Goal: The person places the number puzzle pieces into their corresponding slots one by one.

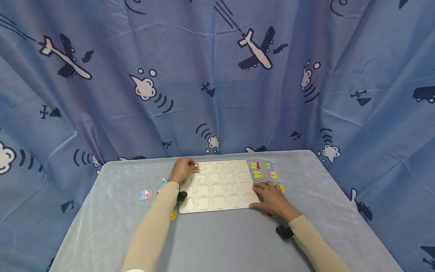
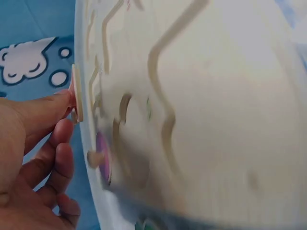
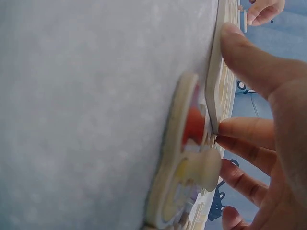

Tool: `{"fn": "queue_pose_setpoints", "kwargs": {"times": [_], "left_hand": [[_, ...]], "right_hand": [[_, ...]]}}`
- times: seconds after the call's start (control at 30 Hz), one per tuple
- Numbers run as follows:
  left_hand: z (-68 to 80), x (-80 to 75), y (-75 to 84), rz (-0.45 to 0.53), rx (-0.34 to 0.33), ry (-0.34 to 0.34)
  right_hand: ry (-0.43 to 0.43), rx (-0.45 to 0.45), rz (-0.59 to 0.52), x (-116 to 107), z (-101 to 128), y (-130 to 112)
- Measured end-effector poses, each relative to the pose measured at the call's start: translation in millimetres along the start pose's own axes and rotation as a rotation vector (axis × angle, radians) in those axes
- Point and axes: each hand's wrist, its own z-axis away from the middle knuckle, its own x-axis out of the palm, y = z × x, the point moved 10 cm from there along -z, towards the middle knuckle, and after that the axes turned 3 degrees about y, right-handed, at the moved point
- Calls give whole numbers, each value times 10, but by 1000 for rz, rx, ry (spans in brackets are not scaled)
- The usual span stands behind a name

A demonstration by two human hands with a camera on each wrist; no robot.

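A wooden puzzle board (image 1: 219,187) lies flat on the grey worktop (image 1: 221,241), near its far edge. The board has rows of hollow number-shaped places, and almost all of them are bare.

The left hand (image 1: 182,170) is at the far left corner of the board. Its grip is closed on a small orange number piece (image 1: 197,167): in the left wrist view the thumb and one finger (image 2: 45,112) pinch the thin piece by its edge, right at the rim of the board. If the piece already sits in its hollow place, I cannot tell.

The right hand (image 1: 272,198) rests at the right edge of the board, near the front corner. Its fingers are nearly straight and the grip is released; it holds nothing. In the right wrist view the thumb (image 3: 249,57) lies on the top of the board and the other fingers touch its side edge. Just beside this hand, partly under it, lies a red piece (image 1: 269,215) on the worktop.

Four pieces with the numbers 11 to 14 (image 1: 263,170) lie in two pairs beside the far right corner of the board. To the left of the board are more pieces, among them a pink and blue 10 (image 1: 145,194) and a blue 2 (image 1: 163,181). A blue curtain with aeroplanes (image 1: 255,49) hangs behind the worktop.
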Motion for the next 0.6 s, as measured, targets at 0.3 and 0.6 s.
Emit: {"fn": "queue_pose_setpoints", "kwargs": {"times": [0.3, 0.6], "left_hand": [[0, 103, 9, -54, -30, 4], [-21, 143, 47, -66, -17, 14]], "right_hand": [[7, -2, -6, 20, 0, 3], [-3, 13, -14, 23, 0, 29]]}}
